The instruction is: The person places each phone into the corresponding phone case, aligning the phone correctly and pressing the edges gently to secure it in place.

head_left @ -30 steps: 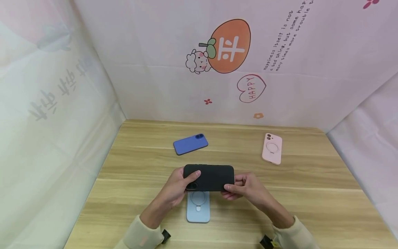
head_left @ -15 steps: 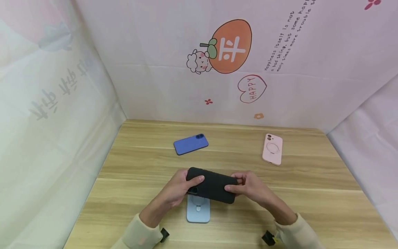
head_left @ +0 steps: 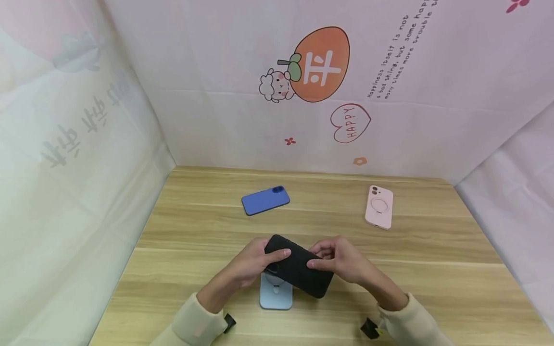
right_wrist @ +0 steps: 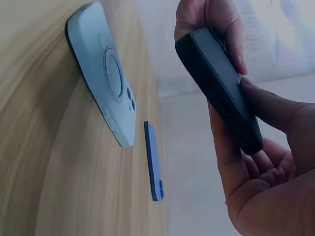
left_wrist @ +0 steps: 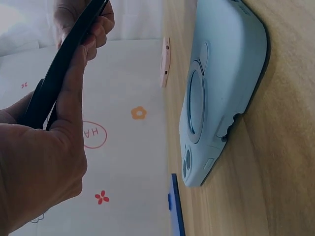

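Observation:
A black phone [head_left: 299, 273] is held raised and tilted above the table, its camera end to the left in the head view. My left hand [head_left: 251, 263] grips that end, thumb across the back and fingers beneath. At the opposite end my right hand [head_left: 348, 262] pinches the phone between thumb and fingers. Just below lies a light-blue phone case [head_left: 276, 300] with a ring on its back, partly covered by the black phone in the head view. The left wrist view shows the case's ring and camera holes [left_wrist: 216, 78]; whether a phone is inside, I cannot tell.
On the wooden table [head_left: 195, 230], a blue phone [head_left: 265, 201] lies further back. A pink phone case [head_left: 379, 206] with a ring lies at the back right. White printed cloth [head_left: 242, 125] encloses the table at the back and sides.
The black phone has turned from level to slanting, its right end swinging down toward the person. Both hands have kept hold of it. The other things have stayed put.

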The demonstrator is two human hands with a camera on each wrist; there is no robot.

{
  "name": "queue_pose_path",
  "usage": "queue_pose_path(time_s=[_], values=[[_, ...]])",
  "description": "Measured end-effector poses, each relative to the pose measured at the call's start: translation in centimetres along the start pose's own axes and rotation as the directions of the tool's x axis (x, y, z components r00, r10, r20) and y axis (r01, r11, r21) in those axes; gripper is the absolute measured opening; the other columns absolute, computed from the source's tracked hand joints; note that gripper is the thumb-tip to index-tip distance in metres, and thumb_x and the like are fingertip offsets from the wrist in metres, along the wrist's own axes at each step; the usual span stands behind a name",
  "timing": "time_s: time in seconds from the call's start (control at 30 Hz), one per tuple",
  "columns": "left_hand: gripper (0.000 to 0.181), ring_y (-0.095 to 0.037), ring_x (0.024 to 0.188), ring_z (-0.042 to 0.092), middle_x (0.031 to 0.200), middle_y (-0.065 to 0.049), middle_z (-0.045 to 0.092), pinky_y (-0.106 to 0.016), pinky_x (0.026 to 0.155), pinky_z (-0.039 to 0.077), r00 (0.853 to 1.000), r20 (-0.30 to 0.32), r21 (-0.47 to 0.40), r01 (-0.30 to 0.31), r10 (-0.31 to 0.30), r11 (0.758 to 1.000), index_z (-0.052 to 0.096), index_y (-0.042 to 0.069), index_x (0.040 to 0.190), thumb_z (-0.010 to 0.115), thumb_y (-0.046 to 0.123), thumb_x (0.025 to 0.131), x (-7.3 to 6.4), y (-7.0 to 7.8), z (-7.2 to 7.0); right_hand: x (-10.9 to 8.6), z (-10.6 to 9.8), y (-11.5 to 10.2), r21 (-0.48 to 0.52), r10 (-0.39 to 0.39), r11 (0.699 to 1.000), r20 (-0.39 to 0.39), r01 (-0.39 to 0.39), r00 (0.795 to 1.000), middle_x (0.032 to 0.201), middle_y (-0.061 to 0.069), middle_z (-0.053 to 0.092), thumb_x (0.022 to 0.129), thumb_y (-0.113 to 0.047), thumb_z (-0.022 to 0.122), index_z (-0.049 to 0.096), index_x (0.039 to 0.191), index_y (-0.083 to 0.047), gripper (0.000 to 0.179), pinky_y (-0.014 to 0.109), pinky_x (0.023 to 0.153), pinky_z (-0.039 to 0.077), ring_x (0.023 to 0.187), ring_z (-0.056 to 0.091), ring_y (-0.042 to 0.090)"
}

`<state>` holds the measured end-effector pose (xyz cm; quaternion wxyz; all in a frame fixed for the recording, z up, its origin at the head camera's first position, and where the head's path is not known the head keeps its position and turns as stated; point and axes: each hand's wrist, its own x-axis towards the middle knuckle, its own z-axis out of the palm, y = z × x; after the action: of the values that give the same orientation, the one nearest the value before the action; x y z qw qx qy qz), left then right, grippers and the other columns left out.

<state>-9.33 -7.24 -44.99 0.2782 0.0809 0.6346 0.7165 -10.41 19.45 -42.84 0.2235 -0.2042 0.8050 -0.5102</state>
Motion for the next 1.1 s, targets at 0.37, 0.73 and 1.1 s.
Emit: queue_pose_path(time_s=[0.37, 0.73, 1.1], values=[[0.039, -0.026, 0.099, 0.077, 0.115, -0.022, 0.076, -0.037, 0.085, 0.065, 0.991, -0.137, -0.134, -0.012, -0.006, 0.991, 0.060, -0.012, 0.131, 0.072, 0.010, 0.101, 0.7, 0.5, 0.3, 0.2, 0.7, 0.0, 0.251, 0.124, 0.964, -0.157, -0.082, 0.980, 0.092, 0.016, 0.079, 0.096, -0.011, 0.079, 0.070, 0.111, 0.011, 0.028, 0.029, 0.074, 0.063, 0.081, 0.077, 0.021], [0.031, -0.021, 0.088, 0.078, 0.111, -0.024, 0.078, -0.035, 0.079, 0.065, 0.991, -0.130, -0.071, 0.016, -0.025, 0.997, 0.065, -0.014, 0.127, 0.070, 0.002, 0.100, 1.8, 0.0, 0.6, 0.3, 1.1, 0.4, 0.332, 0.144, 0.939, -0.148, -0.088, 0.978, 0.097, 0.014, 0.079, 0.096, -0.009, 0.078, 0.063, 0.113, 0.012, 0.031, 0.030, 0.076, 0.064, 0.087, 0.077, 0.020], [0.025, -0.020, 0.084, 0.078, 0.105, -0.020, 0.079, -0.036, 0.077, 0.066, 0.994, -0.033, 0.042, 0.109, -0.107, 0.993, 0.070, -0.008, 0.123, 0.070, 0.006, 0.102, 3.7, 0.3, 1.7, -0.4, -0.7, 2.1, 0.298, 0.206, 0.942, -0.144, -0.156, 0.968, 0.103, 0.013, 0.078, 0.100, -0.014, 0.074, 0.061, 0.126, 0.013, 0.039, 0.033, 0.080, 0.065, 0.093, 0.076, 0.016]])
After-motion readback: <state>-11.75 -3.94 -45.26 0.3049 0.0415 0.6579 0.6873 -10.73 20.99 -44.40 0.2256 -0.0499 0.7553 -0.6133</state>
